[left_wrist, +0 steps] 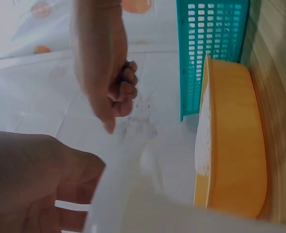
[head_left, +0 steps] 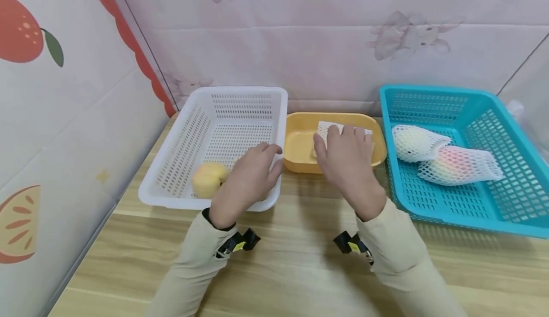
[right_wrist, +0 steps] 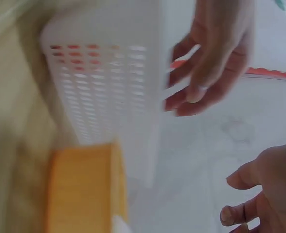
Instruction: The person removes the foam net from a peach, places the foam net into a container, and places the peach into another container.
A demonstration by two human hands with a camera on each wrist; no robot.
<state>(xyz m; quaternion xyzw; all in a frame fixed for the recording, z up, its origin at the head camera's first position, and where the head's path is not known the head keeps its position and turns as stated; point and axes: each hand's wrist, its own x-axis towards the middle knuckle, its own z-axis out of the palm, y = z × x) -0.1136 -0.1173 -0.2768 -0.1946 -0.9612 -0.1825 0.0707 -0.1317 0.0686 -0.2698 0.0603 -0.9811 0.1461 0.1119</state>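
Observation:
My left hand hovers over the right part of the white basket, fingers loosely bent with nothing between them. Beside it in that basket lies a yellow-pink peach, partly hidden by the hand. Over the yellow container is my right hand, its fingers bent loosely and apart in the right wrist view. Under those fingers, a white foam net sleeve lies inside the container, mostly covered by the hand in the head view.
On the right stands a blue basket with two fruits in foam nets, one pale netted fruit and one pinkish netted fruit. All the containers sit on a wooden table against a patterned wall.

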